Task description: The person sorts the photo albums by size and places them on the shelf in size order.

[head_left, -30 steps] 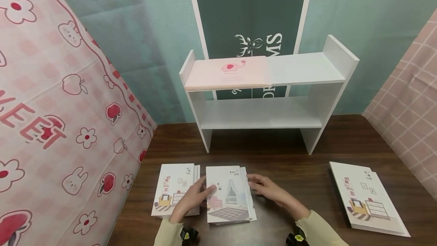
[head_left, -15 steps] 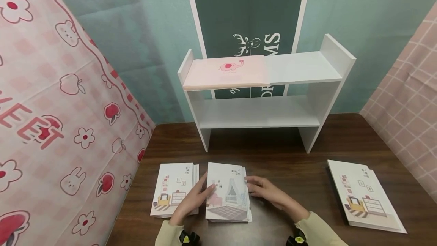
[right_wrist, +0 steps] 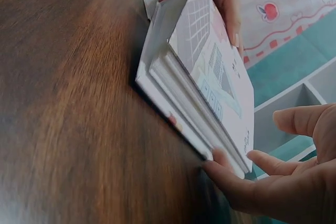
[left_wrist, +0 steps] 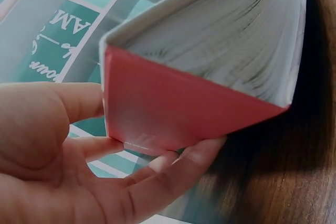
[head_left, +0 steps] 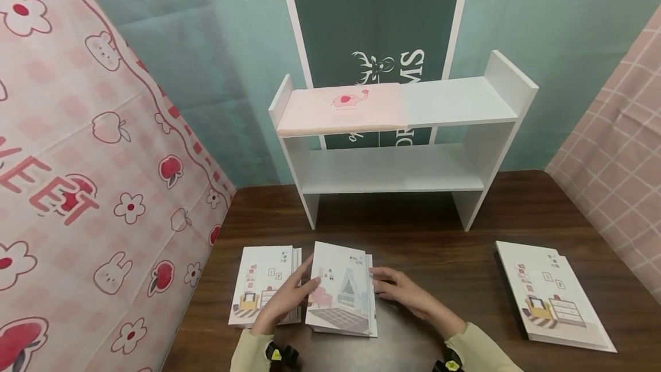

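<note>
A thick white book with a house-like drawing (head_left: 335, 297) lies on the table between the hands, its cover slanting up from the pages. My left hand (head_left: 284, 303) grips its left side, thumb on the cover's edge; in the left wrist view this hand (left_wrist: 105, 187) has its fingers around the red spine (left_wrist: 157, 103), with the pages fanned apart. My right hand (head_left: 413, 297) touches the right edge with its fingertips. In the right wrist view that hand (right_wrist: 294, 182) has fingertips at the book's lower corner (right_wrist: 231, 153) and its thumb held apart.
Left of the book lies a white stack (head_left: 263, 271), partly behind my left hand. More white books (head_left: 558, 297) lie at the right. A white two-level shelf (head_left: 392, 171) stands at the back, a pink elephant-print item (head_left: 346, 111) on its top.
The middle book's cover has turned slightly and its top edge has shifted away from me. My left hand has moved slightly with it; my right fingers stay at the right edge.
</note>
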### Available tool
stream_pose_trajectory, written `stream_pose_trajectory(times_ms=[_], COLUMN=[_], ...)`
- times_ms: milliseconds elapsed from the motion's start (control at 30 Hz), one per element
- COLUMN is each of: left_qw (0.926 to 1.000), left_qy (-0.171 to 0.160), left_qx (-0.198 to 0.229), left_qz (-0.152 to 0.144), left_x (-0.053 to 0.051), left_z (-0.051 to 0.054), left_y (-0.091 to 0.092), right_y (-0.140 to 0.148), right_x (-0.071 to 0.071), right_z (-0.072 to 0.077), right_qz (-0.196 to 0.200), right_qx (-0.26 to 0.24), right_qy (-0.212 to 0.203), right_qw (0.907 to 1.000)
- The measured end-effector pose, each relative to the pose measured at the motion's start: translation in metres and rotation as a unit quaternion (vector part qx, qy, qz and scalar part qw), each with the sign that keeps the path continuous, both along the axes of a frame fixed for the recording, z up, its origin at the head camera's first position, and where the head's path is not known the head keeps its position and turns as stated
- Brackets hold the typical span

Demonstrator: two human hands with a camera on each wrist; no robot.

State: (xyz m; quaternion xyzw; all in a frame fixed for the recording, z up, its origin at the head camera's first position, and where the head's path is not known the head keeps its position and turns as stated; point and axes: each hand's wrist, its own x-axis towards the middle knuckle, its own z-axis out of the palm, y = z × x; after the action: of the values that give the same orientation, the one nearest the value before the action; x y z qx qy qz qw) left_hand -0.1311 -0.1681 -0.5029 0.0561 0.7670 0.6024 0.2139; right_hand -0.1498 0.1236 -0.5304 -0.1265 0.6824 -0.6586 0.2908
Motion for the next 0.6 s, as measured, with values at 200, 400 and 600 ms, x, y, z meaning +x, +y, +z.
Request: stream_pose_trajectory(times_ms=[200, 400, 600], left_qw=[0.9999, 0.9995, 0.9995], left_qy=[-0.003, -0.009, -0.008], left_qx=[0.013, 0.029, 0.027], left_qz=[0.001, 0.008, 0.014], left_x=[-0.0022, -0.0051, -0.0034], left_z=[0.0005, -0.0006, -0.0009], left_y=[-0.0013, -0.0021, -0.0011], right_y=[-0.0032, -0.0037, -0.0056], right_x=[0.0037, 0.0085, 0.0088], right_z=[0.0044, 0.0043, -0.0005], right_qz=[0.0, -0.005, -0.029], right_qx=[0.021, 0.02, -0.001], right_qy=[0.015, 0.008, -0.017], right_qw=[0.9997, 0.9997, 0.9994])
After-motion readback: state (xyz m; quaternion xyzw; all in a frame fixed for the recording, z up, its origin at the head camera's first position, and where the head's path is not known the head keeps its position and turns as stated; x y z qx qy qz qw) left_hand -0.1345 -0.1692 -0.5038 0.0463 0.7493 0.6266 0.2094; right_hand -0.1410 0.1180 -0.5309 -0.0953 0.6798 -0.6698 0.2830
